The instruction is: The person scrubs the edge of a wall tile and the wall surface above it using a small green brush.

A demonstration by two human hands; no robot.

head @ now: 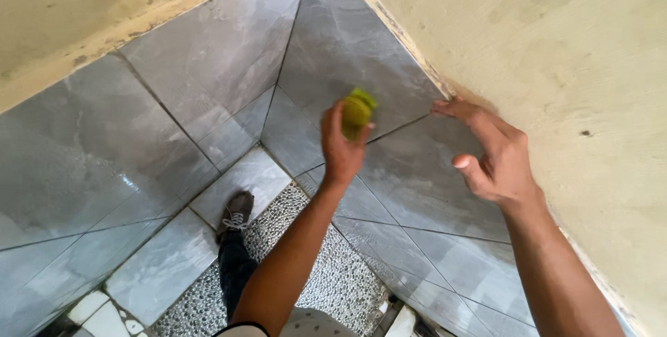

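My left hand [344, 144] grips a green scrub sponge [358, 110] and presses it against the grey tiled wall [389, 45] near the corner. My right hand [490, 153] is open, its fingertips resting on the top edge of the tiles where they meet the cream plastered wall [556, 52]. The two hands are about a hand's width apart on the same wall.
Grey tiles [139, 149] cover the lower part of both corner walls, with cream plaster above. Below lies a pebble-mosaic floor [333, 281]. My leg in dark trousers and a grey shoe [236, 215] stands on a tiled step by the corner.
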